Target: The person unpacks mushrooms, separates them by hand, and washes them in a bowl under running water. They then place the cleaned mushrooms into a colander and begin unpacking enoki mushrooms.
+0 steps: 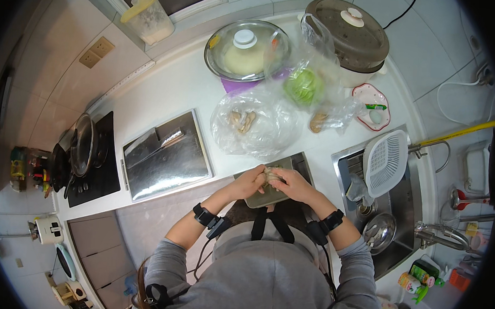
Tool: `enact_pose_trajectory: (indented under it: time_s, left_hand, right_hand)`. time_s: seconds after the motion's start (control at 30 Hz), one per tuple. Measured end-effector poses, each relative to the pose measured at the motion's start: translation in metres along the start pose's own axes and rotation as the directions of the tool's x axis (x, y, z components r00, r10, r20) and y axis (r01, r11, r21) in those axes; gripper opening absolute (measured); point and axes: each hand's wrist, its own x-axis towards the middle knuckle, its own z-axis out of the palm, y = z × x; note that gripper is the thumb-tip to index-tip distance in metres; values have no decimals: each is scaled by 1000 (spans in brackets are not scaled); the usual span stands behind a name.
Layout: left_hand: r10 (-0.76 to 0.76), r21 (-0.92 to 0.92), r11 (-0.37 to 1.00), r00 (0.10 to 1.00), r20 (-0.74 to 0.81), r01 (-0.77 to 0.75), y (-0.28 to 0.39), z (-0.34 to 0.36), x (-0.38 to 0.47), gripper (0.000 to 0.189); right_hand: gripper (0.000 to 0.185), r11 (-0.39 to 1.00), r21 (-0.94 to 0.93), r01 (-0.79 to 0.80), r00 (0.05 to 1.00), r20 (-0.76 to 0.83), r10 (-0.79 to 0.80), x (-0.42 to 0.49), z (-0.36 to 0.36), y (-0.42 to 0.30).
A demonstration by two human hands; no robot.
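Both hands meet over a shallow grey-green rectangular tray [259,202] at the counter's front edge. My left hand [249,184] and my right hand [296,185] grip a pale clump that looks like oyster mushroom [269,177], its middle partly hidden by fingers. Just beyond the tray, a clear plastic bag [276,133] lies spread on the counter with a few similar mushroom pieces [242,120] on it. Behind that, a green lettuce or cabbage head [305,86] sits inside another clear bag.
A glass-lidded bowl of dough [244,64] and a large lidded pot [350,38] stand at the back. A knife [160,143] lies on a shiny board [167,167] at left, near the black cooktop [104,159]. The sink [403,221] at right holds a white colander [385,164].
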Motion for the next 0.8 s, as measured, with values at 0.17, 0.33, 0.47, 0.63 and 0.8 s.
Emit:
enact_pose_trajectory:
  time_s: [0.17,0.33,0.47,0.63,0.8]
  left_hand:
    - [-21,-580,813,998,55,50,-7,0,4,28]
    - [-65,-714,696,997,44,77,-12,6,-1,26]
    - [-27,-798,598,997,67,70,-25,-9,-6,25]
    - [-238,-127,965,971,-35,232,-59,-15,-5,33]
    - [269,597,786,958,-99,-160,-84,1,15,32]
  right_hand:
    - [34,991,133,-16,994,-104,30,-1,9,12]
    - [36,980,196,38,998,-49,-29,-3,15,18]
    - [31,988,151,-2,1000,-17,5,-15,7,24]
    - [26,904,421,-76,973,-166,159,-20,-8,44]
    - [30,921,387,-47,969,-205,136,-16,-4,60]
